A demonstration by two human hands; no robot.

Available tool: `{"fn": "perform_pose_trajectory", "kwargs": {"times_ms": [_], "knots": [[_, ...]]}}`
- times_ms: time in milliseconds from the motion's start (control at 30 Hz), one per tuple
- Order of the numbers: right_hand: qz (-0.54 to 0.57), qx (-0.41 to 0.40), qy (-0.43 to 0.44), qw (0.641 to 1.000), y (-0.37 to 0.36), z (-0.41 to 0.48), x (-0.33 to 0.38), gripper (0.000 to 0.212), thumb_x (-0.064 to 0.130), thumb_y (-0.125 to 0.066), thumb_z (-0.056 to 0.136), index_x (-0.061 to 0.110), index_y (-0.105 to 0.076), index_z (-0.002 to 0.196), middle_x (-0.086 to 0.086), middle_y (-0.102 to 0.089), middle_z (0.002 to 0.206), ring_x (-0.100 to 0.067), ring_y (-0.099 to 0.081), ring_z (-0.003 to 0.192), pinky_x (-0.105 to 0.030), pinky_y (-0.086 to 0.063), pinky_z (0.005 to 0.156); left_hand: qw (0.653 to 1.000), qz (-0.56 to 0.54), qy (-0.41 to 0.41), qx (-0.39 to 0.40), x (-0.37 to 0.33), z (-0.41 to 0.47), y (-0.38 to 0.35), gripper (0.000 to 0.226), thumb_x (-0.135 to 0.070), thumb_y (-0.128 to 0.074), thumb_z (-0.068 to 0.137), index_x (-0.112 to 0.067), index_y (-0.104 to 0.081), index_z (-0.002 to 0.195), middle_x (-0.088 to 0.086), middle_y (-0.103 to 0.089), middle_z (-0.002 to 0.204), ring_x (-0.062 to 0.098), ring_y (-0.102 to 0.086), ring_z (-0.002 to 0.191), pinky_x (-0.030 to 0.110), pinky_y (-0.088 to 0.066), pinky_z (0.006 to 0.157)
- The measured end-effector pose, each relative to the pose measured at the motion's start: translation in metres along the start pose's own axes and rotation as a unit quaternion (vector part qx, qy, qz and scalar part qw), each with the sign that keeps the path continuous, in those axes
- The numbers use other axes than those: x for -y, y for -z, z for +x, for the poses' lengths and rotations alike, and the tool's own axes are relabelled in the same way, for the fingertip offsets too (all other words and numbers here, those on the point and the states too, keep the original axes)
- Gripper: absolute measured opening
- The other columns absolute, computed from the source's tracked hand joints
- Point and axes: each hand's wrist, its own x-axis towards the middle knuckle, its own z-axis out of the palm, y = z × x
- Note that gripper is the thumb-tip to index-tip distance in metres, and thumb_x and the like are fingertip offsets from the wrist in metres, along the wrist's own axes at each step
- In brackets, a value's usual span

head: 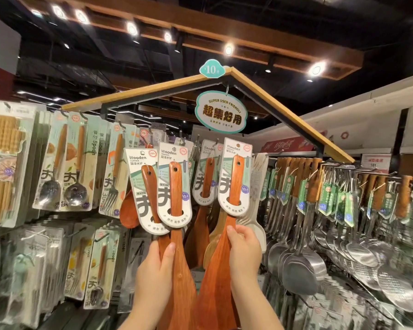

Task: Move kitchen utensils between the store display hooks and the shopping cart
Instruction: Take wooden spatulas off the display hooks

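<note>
My left hand point(156, 265) grips two wooden turners point(177, 236) by the neck, each with a white "Wooden Turner" card point(174, 184) around its handle. My right hand point(244, 253) grips a third wooden turner point(227, 263) whose card point(235, 177) reaches up toward the display hooks point(216, 142). All three are held upright in front of the rack, handles up. Another carded wooden turner point(206, 177) hangs on a hook between them. No shopping cart is in view.
Carded spoons and forks point(74, 163) hang on hooks at the left. Steel ladles and skimmers point(332, 234) with wooden handles hang on a rail to the right. A sign point(221, 111) hangs from the wooden roof frame point(284, 113) above.
</note>
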Motion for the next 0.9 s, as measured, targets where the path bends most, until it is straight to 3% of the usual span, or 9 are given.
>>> {"fn": "perform_pose_trajectory", "kwargs": {"times_ms": [133,233,333,533,633,767,900], "knots": [[-0.011,-0.006,0.014,1.0,-0.001,0.004,0.005,0.01,0.014,-0.058,0.09,0.009,-0.064,0.084,0.008,-0.062,0.058,0.002,-0.059,0.052,-0.013,-0.043,0.053,1.0,0.002,-0.001,-0.01,0.001,0.0,0.0,0.027,-0.029,-0.043,0.097,-0.015,-0.043,0.074,0.002,-0.054,0.07,0.013,-0.052,0.068,0.024,-0.031,0.055],[-0.028,0.004,0.011,1.0,-0.01,0.01,0.006,0.009,0.018,-0.059,0.089,0.013,-0.063,0.083,-0.001,-0.067,0.069,-0.019,-0.066,0.073,-0.036,-0.052,0.073,1.0,-0.002,0.002,-0.006,0.004,0.001,-0.001,0.026,-0.03,-0.043,0.097,-0.009,-0.049,0.082,0.004,-0.057,0.074,0.012,-0.054,0.071,0.024,-0.035,0.058],[-0.045,0.014,0.012,0.999,-0.021,0.011,0.009,0.009,0.027,-0.061,0.084,0.02,-0.063,0.079,-0.007,-0.069,0.077,-0.028,-0.066,0.078,-0.046,-0.054,0.079,1.0,-0.002,0.006,-0.007,0.005,0.003,0.0,0.028,-0.029,-0.043,0.097,-0.009,-0.047,0.08,0.005,-0.055,0.072,0.014,-0.053,0.07,0.026,-0.034,0.057],[-0.104,0.025,0.024,0.994,-0.026,0.022,0.022,0.008,0.024,-0.058,0.09,0.019,-0.062,0.085,0.002,-0.064,0.083,-0.017,-0.059,0.083,-0.03,-0.044,0.07,1.0,-0.016,0.01,-0.018,0.001,0.005,0.004,0.028,-0.027,-0.045,0.097,-0.012,-0.042,0.073,0.004,-0.054,0.069,0.012,-0.052,0.067,0.023,-0.031,0.055],[-0.121,0.032,0.03,0.992,-0.027,0.023,0.027,0.012,0.026,-0.058,0.09,0.016,-0.063,0.092,0.002,-0.064,0.088,-0.017,-0.059,0.087,-0.031,-0.044,0.074,1.0,-0.018,0.009,-0.019,0.001,0.005,0.004,0.03,-0.026,-0.045,0.097,-0.012,-0.04,0.071,0.005,-0.051,0.066,0.014,-0.05,0.064,0.025,-0.032,0.054],[-0.138,0.038,0.028,0.989,-0.025,0.018,0.022,0.01,0.025,-0.057,0.091,0.017,-0.062,0.092,0.003,-0.063,0.087,-0.014,-0.057,0.083,-0.028,-0.04,0.068,1.0,-0.014,0.01,-0.012,0.005,0.005,0.004,0.029,-0.028,-0.044,0.097,-0.013,-0.042,0.073,0.004,-0.052,0.068,0.015,-0.051,0.066,0.027,-0.032,0.055],[-0.138,0.035,0.017,0.99,-0.026,0.014,0.014,0.009,0.026,-0.058,0.089,0.018,-0.062,0.089,0.002,-0.065,0.09,-0.018,-0.059,0.089,-0.034,-0.048,0.079,1.0,-0.009,0.016,-0.006,0.009,0.005,0.003,0.03,-0.029,-0.043,0.097,-0.009,-0.042,0.074,0.006,-0.053,0.068,0.016,-0.051,0.066,0.027,-0.033,0.055]]}}
